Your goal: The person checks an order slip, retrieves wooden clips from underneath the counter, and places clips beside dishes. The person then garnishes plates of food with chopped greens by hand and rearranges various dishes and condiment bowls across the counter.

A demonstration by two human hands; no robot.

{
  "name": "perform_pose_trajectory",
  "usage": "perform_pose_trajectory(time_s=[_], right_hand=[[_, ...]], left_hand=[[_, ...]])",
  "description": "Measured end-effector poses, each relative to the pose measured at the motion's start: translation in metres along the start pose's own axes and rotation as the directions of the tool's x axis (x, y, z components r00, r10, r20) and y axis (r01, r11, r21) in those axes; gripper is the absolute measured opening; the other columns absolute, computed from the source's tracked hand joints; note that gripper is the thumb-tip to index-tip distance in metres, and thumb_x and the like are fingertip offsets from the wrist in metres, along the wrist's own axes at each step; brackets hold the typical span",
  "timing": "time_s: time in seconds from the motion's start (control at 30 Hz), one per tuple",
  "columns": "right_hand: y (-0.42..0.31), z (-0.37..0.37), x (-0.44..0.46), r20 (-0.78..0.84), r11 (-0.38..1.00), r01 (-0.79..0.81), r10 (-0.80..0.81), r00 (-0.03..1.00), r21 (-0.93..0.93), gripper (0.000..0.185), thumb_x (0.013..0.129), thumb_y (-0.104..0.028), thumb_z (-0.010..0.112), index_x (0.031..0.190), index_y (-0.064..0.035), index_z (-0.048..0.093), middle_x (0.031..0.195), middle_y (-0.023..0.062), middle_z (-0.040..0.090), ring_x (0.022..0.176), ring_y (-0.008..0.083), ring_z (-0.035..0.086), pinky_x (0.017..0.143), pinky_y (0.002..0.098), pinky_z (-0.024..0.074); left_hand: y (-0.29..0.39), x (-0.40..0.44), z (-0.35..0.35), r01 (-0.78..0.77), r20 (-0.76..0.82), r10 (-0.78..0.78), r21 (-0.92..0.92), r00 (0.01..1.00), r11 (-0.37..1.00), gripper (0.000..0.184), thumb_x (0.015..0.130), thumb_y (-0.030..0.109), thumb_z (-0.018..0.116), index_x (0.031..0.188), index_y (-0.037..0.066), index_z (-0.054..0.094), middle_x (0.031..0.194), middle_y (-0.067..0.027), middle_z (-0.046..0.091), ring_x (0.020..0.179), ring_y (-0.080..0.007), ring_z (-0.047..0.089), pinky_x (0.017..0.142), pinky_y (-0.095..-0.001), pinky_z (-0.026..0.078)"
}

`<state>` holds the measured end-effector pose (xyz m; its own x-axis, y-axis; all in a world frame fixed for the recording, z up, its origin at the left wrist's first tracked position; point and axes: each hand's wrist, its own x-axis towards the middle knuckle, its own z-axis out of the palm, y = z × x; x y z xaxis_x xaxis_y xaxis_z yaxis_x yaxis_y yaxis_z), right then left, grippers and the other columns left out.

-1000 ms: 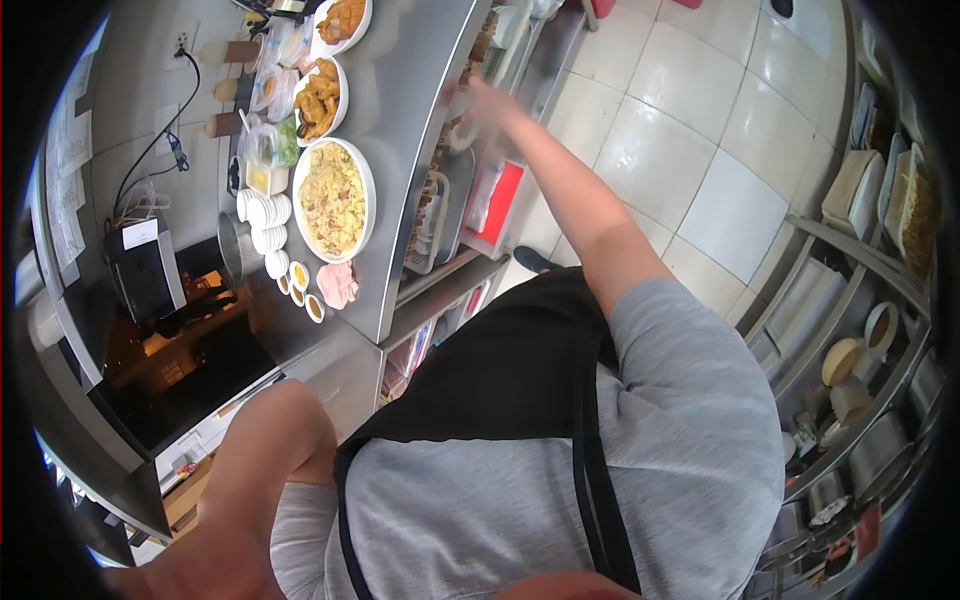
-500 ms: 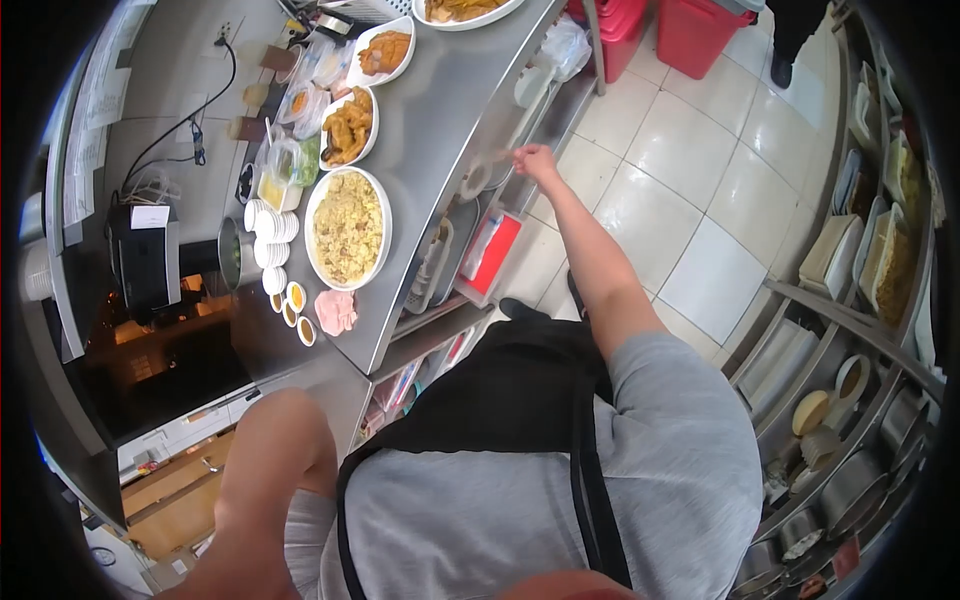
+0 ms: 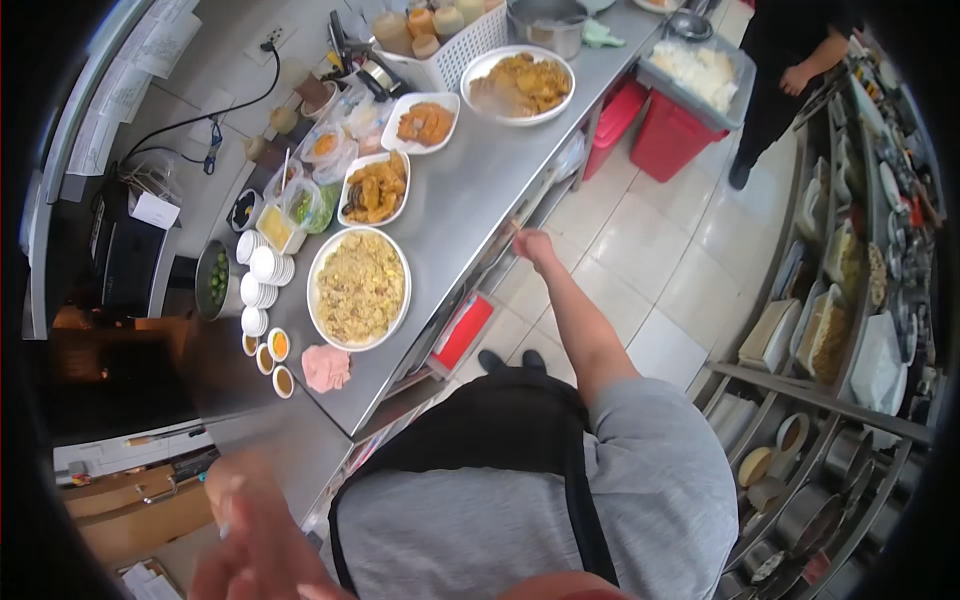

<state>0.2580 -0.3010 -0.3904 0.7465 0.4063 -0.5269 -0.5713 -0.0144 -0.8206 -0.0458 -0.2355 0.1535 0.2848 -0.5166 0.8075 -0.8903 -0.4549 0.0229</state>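
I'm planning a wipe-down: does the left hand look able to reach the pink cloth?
Probably yes: the pink cloth lies uncovered on the counter, and nothing visible blocks the way from the left hand.

You're in a black apron [image 3: 470, 435] over a grey top [image 3: 460, 530].
Your counter [image 3: 465, 180] is silver-grey: yellow rice [image 3: 358, 285] in a white bowl [image 3: 407, 285], pink cloth [image 3: 326, 369], white stacked cups [image 3: 268, 264]. Past it you've got a red bin [image 3: 665, 145] on pale, grid-patterned floor tiles [image 3: 650, 240].
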Motion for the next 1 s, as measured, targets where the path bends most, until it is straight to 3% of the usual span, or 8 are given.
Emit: perform_pose_trajectory(time_s=[0.07,0.13,0.17,0.23,0.33,0.4,0.73,1.0], right_hand=[[-0.004,-0.029,-0.002,-0.015,0.986,-0.035,0.033,0.999,-0.164,0.012,0.078,-0.007,0.050,0.088,-0.0021,0.054,0.070,0.0043,0.055,0.059,0.0128,0.053,0.052,0.0238,0.0456],[-0.031,-0.047,-0.018,0.022,0.976,-0.006,0.011,1.000,-0.218,0.016,0.078,-0.007,0.051,0.093,-0.0022,0.053,0.071,0.0043,0.055,0.059,0.0126,0.053,0.051,0.0234,0.0451],[-0.054,-0.053,-0.039,-0.032,0.986,-0.016,0.011,0.999,-0.164,0.021,0.077,-0.006,0.050,0.098,-0.0030,0.051,0.072,0.0043,0.055,0.059,0.0124,0.053,0.051,0.0229,0.0446],[-0.089,-0.067,-0.055,-0.097,0.993,-0.007,-0.005,0.995,-0.116,0.027,0.077,-0.005,0.049,0.104,-0.0039,0.049,0.074,0.0043,0.055,0.059,0.0121,0.053,0.050,0.0224,0.0440],[-0.121,-0.089,-0.045,-0.097,0.979,0.022,-0.042,0.994,-0.204,0.035,0.077,-0.005,0.049,0.112,-0.0053,0.045,0.076,0.0046,0.055,0.059,0.0114,0.053,0.051,0.0229,0.0441],[-0.149,-0.102,-0.024,-0.096,0.972,0.155,-0.174,0.980,-0.175,0.028,0.077,-0.009,0.052,0.105,-0.0056,0.052,0.073,0.0056,0.056,0.058,0.0124,0.053,0.049,0.0242,0.0426],[-0.334,-0.078,0.108,0.134,0.948,0.256,-0.234,0.963,-0.191,0.031,0.082,-0.017,0.048,0.108,-0.0004,0.049,0.088,0.0065,0.056,0.075,0.0142,0.054,0.063,0.0235,0.0453],[-0.378,-0.062,0.108,0.376,0.953,0.140,-0.030,0.926,-0.268,0.039,0.072,-0.007,0.045,0.110,0.0030,0.047,0.083,0.0106,0.057,0.065,0.0157,0.058,0.057,0.0253,0.0499]], left_hand=[[0.028,-0.041,0.012,0.621,-0.491,-0.455,0.249,0.742,0.743,0.068,0.060,0.059,0.062,0.119,0.032,0.044,0.140,-0.0052,0.001,0.126,-0.0341,0.011,0.097,-0.0568,0.017],[-0.016,-0.027,-0.032,0.439,0.276,-0.544,0.361,0.792,0.823,0.054,0.068,0.053,0.059,0.114,0.027,0.049,0.134,-0.0150,0.012,0.113,-0.0394,0.032,0.089,-0.0506,0.033],[-0.027,-0.049,-0.040,0.365,0.316,-0.547,0.484,0.775,0.795,0.048,0.067,0.051,0.061,0.104,0.020,0.056,0.130,-0.0191,0.024,0.109,-0.0400,0.038,0.086,-0.0482,0.036],[-0.056,-0.082,-0.021,0.671,0.070,-0.739,0.368,0.670,0.644,0.043,0.067,0.034,0.065,0.100,0.007,0.057,0.114,-0.0212,0.046,0.101,-0.0368,0.047,0.082,-0.0402,0.040],[-0.102,-0.128,0.036,0.942,-0.204,-0.951,-0.198,0.230,0.270,0.030,0.074,0.008,0.056,0.103,0.001,0.054,0.110,-0.0152,0.050,0.092,-0.0209,0.054,0.076,-0.0288,0.044],[-0.147,-0.161,0.086,0.880,-0.144,-0.989,-0.472,-0.016,0.054,0.030,0.079,0.004,0.052,0.108,0.000,0.050,0.108,-0.0108,0.052,0.087,-0.0169,0.056,0.072,-0.0243,0.045],[-0.374,-0.200,0.254,0.439,0.189,-0.879,-0.808,-0.438,-0.393,0.055,0.085,0.025,0.047,0.128,0.003,0.020,0.117,-0.0172,0.041,0.097,-0.0256,0.051,0.081,-0.0372,0.044],[-0.436,-0.195,0.268,0.485,0.170,-0.865,-0.769,-0.473,-0.416,0.046,0.074,-0.001,0.040,0.119,0.005,0.031,0.109,-0.0182,0.047,0.092,-0.0298,0.055,0.072,-0.0415,0.050]])
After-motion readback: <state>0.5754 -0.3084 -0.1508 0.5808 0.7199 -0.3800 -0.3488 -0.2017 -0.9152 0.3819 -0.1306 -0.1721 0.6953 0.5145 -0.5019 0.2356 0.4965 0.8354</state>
